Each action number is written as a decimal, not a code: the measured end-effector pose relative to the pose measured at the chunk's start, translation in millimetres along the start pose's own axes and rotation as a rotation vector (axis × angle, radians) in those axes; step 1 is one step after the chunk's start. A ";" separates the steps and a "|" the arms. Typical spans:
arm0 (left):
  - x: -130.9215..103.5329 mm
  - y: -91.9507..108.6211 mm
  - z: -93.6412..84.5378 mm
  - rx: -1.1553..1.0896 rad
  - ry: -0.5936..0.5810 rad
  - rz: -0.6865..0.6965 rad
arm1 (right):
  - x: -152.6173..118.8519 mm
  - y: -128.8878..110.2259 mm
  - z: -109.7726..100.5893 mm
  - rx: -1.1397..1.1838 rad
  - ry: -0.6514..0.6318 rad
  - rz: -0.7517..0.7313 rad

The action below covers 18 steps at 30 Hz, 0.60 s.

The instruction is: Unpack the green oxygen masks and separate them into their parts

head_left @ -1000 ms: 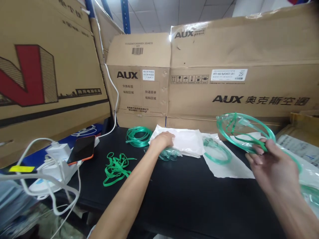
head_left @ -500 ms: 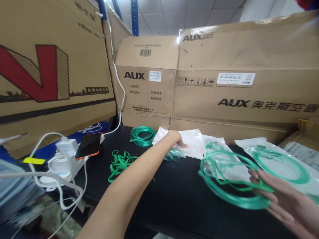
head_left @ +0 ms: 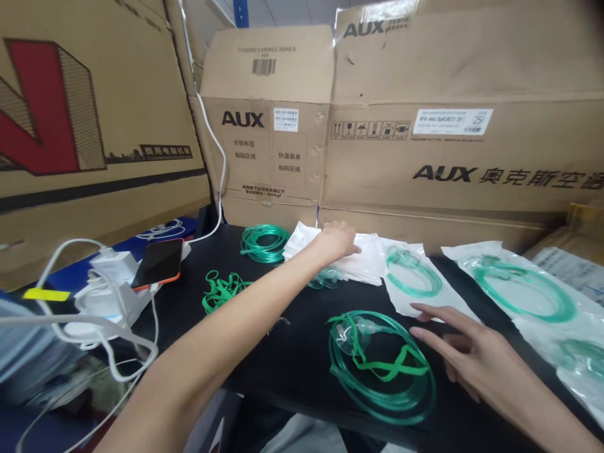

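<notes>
My left hand [head_left: 338, 241] rests on a stack of white pouches [head_left: 368, 267], thumb apart from the other fingers, whose tips are partly hidden. My right hand [head_left: 465, 349] is open, its fingers spread just right of a coiled green tube with a clear mask [head_left: 384, 412]. A flat green strap [head_left: 394, 368] lies across this coil, which sits on the black table. Clear mask-like pieces [head_left: 325, 278] show below the stack, partly behind my left forearm.
Coiled green tubing [head_left: 265, 244] and a heap of green straps [head_left: 224, 292] lie at left. Pouches with green tubing [head_left: 413, 274] lie at right, another pouch [head_left: 523, 289] beyond. A phone [head_left: 159, 263], white chargers and cables crowd the left edge. Cardboard boxes [head_left: 438, 157] wall the back.
My right hand has let go of the green tube coil, which moved left and down onto the table. My left hand stays at the pouch stack, with its fingers shifted. The view has tilted down.
</notes>
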State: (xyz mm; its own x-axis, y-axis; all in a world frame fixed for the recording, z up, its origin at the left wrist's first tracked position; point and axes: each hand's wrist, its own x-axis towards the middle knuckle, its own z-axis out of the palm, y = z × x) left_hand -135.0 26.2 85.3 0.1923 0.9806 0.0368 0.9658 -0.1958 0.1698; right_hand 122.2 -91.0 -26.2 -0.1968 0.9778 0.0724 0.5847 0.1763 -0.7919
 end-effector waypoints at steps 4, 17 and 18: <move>-60.7 11.1 9.0 -0.095 0.154 0.163 | 3.9 -18.1 10.0 -0.197 -0.043 -0.320; -154.0 -6.7 80.8 -0.725 0.032 0.159 | 20.7 -25.0 47.3 0.036 -0.257 -0.301; -154.1 -7.8 80.9 -0.733 0.020 0.163 | 20.9 -23.9 48.3 0.053 -0.262 -0.293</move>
State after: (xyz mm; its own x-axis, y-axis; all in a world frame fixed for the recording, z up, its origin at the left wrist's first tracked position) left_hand -158.1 -123.1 -1.4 0.3135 0.9400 0.1342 0.5610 -0.2974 0.7725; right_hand 66.1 -80.2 -35.1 -0.5475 0.8235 0.1486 0.4340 0.4313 -0.7910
